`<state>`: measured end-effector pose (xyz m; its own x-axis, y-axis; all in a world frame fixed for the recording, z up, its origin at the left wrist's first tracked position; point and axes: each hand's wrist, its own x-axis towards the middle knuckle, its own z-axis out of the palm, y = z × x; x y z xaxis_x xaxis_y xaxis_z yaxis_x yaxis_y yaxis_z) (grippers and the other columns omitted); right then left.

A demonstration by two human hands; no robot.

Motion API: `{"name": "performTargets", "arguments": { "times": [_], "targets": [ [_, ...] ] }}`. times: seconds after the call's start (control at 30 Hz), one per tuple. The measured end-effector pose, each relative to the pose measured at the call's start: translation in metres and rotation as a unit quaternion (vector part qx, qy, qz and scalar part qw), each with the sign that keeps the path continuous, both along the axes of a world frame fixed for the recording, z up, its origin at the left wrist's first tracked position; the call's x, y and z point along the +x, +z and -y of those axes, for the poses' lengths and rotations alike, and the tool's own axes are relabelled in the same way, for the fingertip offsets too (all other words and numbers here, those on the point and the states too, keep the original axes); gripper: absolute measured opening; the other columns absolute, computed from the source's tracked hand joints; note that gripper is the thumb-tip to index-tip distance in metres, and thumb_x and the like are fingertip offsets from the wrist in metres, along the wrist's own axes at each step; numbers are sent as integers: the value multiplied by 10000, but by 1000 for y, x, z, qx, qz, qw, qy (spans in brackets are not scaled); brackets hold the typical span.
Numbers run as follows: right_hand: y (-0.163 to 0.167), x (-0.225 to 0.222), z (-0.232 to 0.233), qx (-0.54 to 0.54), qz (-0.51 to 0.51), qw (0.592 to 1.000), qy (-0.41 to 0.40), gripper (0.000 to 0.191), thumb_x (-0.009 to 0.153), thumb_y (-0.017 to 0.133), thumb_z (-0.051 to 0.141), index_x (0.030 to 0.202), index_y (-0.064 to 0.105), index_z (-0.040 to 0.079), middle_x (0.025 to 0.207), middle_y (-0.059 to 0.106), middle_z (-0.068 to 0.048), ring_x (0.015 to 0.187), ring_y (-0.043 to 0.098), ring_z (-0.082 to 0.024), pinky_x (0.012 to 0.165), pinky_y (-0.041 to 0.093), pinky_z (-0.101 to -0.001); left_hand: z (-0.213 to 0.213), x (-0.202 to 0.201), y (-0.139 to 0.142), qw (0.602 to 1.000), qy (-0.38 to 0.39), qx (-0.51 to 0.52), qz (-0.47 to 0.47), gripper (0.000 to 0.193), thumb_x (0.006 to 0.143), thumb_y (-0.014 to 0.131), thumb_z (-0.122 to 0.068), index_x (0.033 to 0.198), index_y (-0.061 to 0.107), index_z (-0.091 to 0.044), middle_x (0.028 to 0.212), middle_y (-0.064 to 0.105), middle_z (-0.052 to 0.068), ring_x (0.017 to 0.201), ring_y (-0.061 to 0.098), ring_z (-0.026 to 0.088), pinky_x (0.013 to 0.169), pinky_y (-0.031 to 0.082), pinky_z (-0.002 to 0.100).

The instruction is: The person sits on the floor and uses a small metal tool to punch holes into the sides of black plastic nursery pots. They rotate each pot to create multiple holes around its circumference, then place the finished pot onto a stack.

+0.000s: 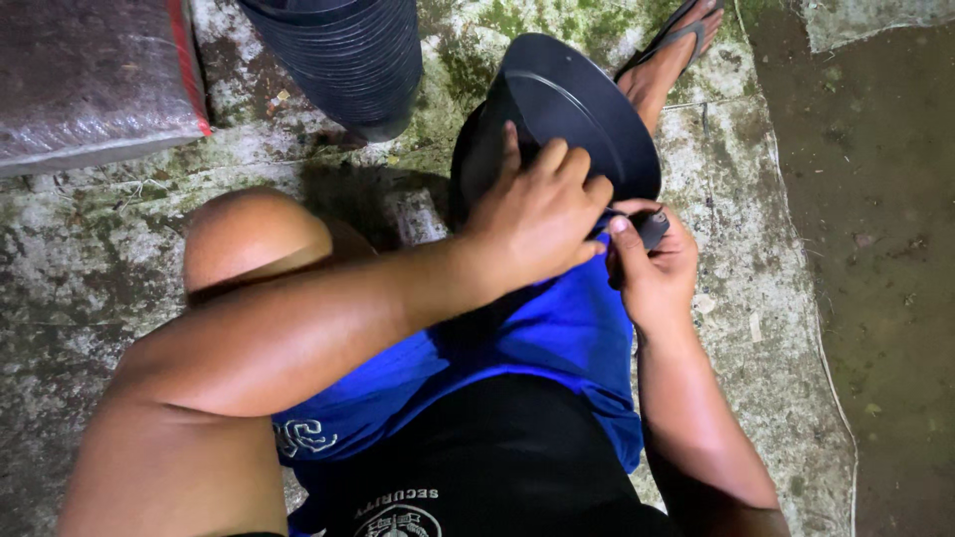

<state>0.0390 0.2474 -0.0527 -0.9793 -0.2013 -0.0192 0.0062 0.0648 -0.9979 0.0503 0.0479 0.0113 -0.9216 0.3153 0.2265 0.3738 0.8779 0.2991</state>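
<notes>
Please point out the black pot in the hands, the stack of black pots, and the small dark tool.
black pot (582, 114): head view, on its inner wall.
stack of black pots (348, 55): head view, on its ribbed side.
small dark tool (654, 228): head view, on the end showing above the right hand (652, 273).

We are looking down at an outdoor yard or back-of-house work spot, not a room: moss is greening the cracked, weathered concrete floor (119, 249), and bare dark soil (875, 249) is running along its right edge. A tall stack of black plastic pots (343, 55) and a filled sack (90, 75) are sitting at the top left, suggesting a plant nursery
</notes>
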Motion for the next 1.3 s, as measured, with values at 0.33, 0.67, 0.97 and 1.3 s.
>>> {"name": "performTargets", "arguments": {
  "times": [0.33,0.67,0.97,1.3],
  "targets": [
    [-11,1,-22,92,-83,991,48,319,966,742,18,1275,664,33,790,615,3,671,545,-35,605,421,-195,47,-32,-21,996,-45,23,-77,899,500,803,-886,745,750,-23,825,694,138,912,650,332,846,536,432],
    [-26,-4,-32,124,-168,978,25,219,945,809,46,1127,688,35,1020,701,-8,921,631,-73,822,518,-232,67,-28,-26,994,-62,21,-92,826,557,853,-818,657,691,-14,738,640,107,840,639,308,802,557,410],
    [-29,-5,-27,145,-153,977,25,283,866,898,101,1041,682,49,860,615,20,797,552,-60,722,474,-226,68,-26,-20,997,-50,12,-51,808,587,868,-787,679,695,-3,748,643,127,840,639,323,851,542,418],
    [-20,23,4,222,-347,911,11,294,806,922,126,948,675,53,813,645,-94,697,649,-220,623,504,-331,53,10,-14,971,-215,-25,-105,434,764,806,-476,981,733,-108,945,683,39,990,659,243,1088,406,542]
  ]
}}
